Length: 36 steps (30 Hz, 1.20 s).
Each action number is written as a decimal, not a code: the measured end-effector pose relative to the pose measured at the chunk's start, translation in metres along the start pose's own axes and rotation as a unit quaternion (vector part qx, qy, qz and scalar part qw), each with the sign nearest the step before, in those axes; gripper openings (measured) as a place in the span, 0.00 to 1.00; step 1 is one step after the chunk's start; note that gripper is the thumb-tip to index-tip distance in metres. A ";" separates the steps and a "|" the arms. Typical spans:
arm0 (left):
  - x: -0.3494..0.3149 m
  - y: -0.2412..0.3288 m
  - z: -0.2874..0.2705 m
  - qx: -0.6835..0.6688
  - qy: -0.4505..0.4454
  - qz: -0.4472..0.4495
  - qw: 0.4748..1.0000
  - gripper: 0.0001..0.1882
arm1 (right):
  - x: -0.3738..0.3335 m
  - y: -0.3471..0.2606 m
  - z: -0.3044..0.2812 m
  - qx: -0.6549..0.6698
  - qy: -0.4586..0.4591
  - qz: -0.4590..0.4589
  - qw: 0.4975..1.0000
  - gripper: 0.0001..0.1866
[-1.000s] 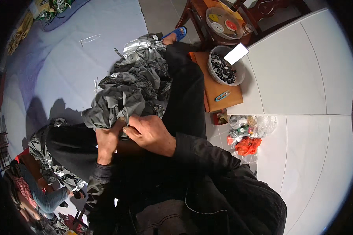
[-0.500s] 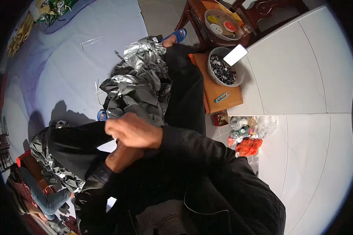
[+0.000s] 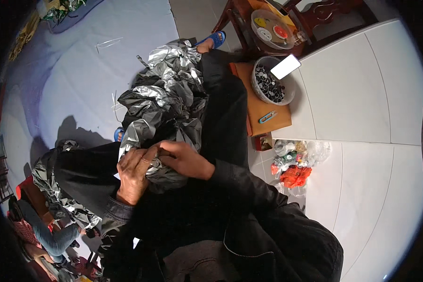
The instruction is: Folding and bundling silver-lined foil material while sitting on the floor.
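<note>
A long, crumpled sheet of shiny silver-and-black material lies across my lap and stretches away over my leg. My left hand pinches a gathered fold at its near end. Close beside it, my right hand has thumb and fingers closed on the same bunch. The fingertips of both hands nearly meet, and whatever small thing may sit between them is hidden in the folds.
To the right, an orange-brown stool bears blue thread snips and a clear tub of small black-and-white discs. A white-faced phone leans on the tub. Plastic bags lie nearby. Another person's leg shows lower left.
My hands were together, the right over the left and blurred. Now they are side by side on the material, whose near end has come up between them.
</note>
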<state>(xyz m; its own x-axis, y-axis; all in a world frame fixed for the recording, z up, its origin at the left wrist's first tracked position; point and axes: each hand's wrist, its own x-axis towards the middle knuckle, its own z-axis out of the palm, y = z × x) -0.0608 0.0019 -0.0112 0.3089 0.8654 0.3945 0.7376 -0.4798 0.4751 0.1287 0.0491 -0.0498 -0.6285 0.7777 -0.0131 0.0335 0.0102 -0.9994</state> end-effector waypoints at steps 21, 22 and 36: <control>-0.028 -0.018 0.033 -0.089 0.042 -0.122 0.988 0.15 | -0.004 0.007 0.011 -0.096 0.116 0.016 0.989 0.08; -0.028 -0.018 0.033 -0.094 0.047 -0.120 0.987 0.14 | -0.004 0.006 0.010 -0.088 0.112 0.023 0.989 0.08; -0.025 -0.007 0.036 -0.138 0.051 -0.199 0.969 0.15 | -0.005 0.005 0.002 -0.065 0.088 0.051 0.993 0.09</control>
<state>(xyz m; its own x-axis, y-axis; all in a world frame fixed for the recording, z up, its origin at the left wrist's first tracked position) -0.0515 -0.0111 -0.0528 -0.0387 0.9777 0.2066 0.5922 -0.1441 0.7928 0.1302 0.0442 -0.0548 -0.4714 0.8767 -0.0959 0.1975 -0.0010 -0.9803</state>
